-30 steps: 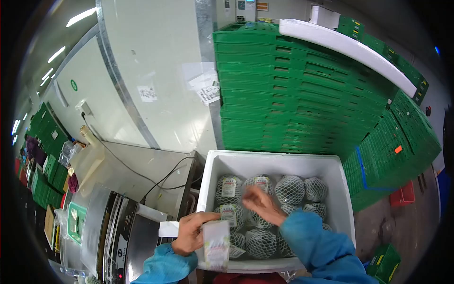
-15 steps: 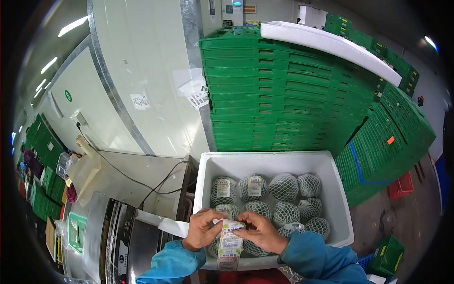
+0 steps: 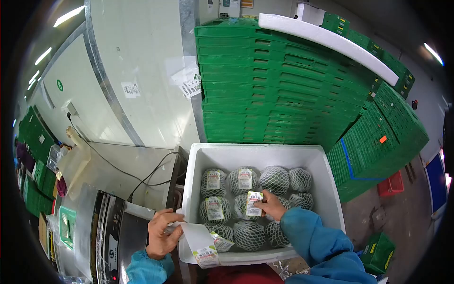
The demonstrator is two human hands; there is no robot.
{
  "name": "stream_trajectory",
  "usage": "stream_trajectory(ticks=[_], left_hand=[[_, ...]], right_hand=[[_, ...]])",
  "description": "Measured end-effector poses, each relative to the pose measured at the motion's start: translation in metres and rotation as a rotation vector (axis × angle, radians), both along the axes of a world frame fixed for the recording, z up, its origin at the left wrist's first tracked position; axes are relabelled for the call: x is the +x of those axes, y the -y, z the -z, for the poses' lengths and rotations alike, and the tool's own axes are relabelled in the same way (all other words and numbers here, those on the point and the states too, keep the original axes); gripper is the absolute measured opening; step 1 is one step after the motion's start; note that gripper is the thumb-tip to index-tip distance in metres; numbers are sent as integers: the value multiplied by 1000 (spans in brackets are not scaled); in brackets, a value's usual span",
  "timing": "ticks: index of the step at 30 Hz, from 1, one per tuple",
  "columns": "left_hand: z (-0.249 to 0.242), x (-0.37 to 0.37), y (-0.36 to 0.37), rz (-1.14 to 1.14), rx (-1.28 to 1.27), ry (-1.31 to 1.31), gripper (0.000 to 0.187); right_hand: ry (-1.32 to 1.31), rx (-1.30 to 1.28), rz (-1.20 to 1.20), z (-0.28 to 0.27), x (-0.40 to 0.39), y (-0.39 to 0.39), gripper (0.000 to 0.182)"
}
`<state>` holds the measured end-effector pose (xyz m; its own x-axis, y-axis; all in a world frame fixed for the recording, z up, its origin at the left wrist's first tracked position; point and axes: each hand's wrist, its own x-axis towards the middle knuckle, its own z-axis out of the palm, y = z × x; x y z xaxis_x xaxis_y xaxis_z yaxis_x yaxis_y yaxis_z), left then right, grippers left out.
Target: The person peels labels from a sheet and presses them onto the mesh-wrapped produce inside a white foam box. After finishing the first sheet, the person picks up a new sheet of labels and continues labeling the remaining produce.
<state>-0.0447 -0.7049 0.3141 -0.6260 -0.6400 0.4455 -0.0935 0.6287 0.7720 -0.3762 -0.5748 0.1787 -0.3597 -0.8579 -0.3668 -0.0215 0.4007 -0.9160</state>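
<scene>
My left hand (image 3: 163,233), at the box's left front corner, pinches a strip of printed labels (image 3: 193,237) whose pale backing hangs over the rim. A printed label (image 3: 254,199) is between the fingers of my right hand (image 3: 273,206), right over a round green fruit (image 3: 240,208) in a white foam net sleeve. Several such fruits lie in rows in the white foam box (image 3: 336,208). Labels show on a fruit (image 3: 213,182) and its neighbour (image 3: 245,179) in the back row, and on another fruit (image 3: 215,209) in the middle row. My right hand and sleeve hide part of the right side.
Behind the box rises a tall stack of green crates (image 3: 274,85) topped by a white foam lid (image 3: 326,45). More green crates (image 3: 378,137) and a red basket (image 3: 391,183) are at right. A machine (image 3: 111,236) stands at left, near a black cable (image 3: 156,183).
My hands have parted: the left has moved left with the label strip, and the right has carried a label forward over a middle-row fruit. The view has shifted slightly.
</scene>
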Motion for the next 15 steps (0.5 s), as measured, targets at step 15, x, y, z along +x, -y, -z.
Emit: stream_trajectory(ticks=[15], left_hand=[[6,-58,-17,103,145,29,15]], right_hand=[[349,-404,-330,-130,112,-10,51]])
